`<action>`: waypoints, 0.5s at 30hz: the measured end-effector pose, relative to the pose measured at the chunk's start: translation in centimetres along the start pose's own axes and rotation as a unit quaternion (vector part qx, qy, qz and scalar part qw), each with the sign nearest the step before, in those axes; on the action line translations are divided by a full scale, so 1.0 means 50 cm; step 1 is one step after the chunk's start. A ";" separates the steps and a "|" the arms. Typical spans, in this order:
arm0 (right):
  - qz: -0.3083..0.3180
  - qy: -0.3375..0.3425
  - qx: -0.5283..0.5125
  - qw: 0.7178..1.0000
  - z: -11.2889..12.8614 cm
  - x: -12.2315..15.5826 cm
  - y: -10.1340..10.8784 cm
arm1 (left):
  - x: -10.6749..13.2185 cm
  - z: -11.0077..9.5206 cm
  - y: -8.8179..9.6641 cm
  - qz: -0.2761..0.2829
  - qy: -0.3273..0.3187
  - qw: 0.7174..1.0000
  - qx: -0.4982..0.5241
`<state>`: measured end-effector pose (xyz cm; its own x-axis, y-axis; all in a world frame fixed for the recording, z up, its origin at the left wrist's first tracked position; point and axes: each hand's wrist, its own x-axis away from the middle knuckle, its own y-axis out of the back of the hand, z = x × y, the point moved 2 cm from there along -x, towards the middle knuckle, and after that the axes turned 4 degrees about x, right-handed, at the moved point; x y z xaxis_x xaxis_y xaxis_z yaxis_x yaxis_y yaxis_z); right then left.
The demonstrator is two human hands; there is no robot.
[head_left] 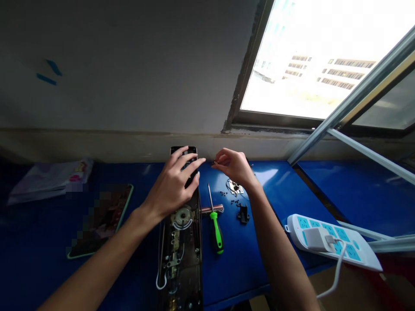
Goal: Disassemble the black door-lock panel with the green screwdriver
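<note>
A long black door-lock body (181, 250) lies opened on the blue table (279, 190), its gears and wires showing. My left hand (173, 183) rests on its upper part with fingers stretched out and spread. My right hand (234, 166) hovers just right of it, fingertips pinched on a small metal part too tiny to name. A green-handled screwdriver (215, 226) lies beside the lock, tip pointing away. Several small screws (231, 198), a small metal plate (235, 187) and a black plastic piece (243, 214) lie under my right wrist.
A white power strip (353, 250) with a plugged charger sits at the right table edge. A phone (100, 220) and a paper packet (48, 177) lie at left. The wall and an open window frame (340, 108) stand behind the table.
</note>
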<state>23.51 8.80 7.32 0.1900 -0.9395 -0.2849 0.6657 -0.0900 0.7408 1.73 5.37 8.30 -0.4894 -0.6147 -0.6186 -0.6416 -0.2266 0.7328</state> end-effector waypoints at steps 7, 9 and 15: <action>0.009 0.087 -0.080 0.993 0.133 0.018 -0.028 | 0.080 0.081 0.029 -0.086 0.147 0.984 0.060; 0.036 0.109 -0.077 0.990 0.148 0.022 -0.055 | 0.100 0.088 0.025 -0.079 0.180 0.975 0.107; 0.040 0.168 0.005 0.985 0.155 0.019 -0.096 | 0.123 0.083 0.009 -0.063 0.206 0.958 0.191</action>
<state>14.90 5.80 8.19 0.4709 -0.7815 -0.4092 0.6324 -0.0243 0.7742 -4.03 4.62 3.65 -0.1693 -0.8643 -0.4737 -0.8884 -0.0743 0.4531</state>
